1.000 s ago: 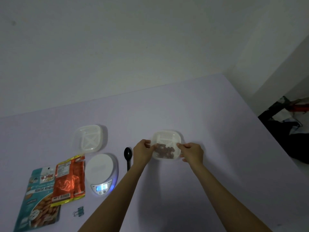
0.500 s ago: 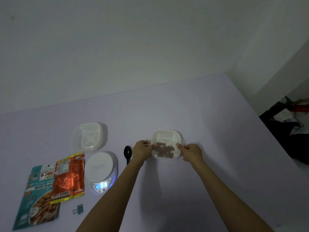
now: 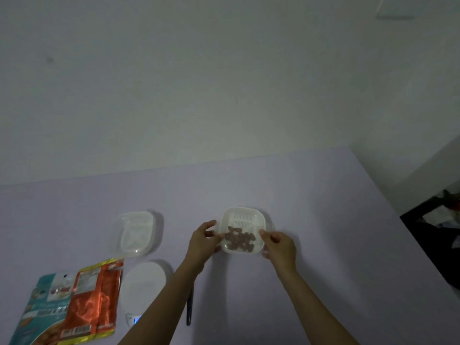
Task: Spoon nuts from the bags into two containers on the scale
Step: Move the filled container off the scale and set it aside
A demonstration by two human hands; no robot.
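Over the lilac bench [image 3: 323, 207], my left grip [image 3: 202, 241] and right grip [image 3: 280, 245] pinch opposite rims of a white slotted container [image 3: 242, 216] holding nuts [image 3: 239, 241].

We are seeing through one camera only. It is sitting on the person's head and looking forward and down. The white wall [image 3: 224, 83] is filling the top half, toward 12 o'clock. The purple table [image 3: 323, 220] is lying below it. The left hand [image 3: 202, 241] and right hand [image 3: 280, 245] are holding the container [image 3: 245, 212] just under the middle, near us, and the arms are lying toward 6 o'clock. The bags [image 3: 74, 307] are getting cut off at 8 o'clock.
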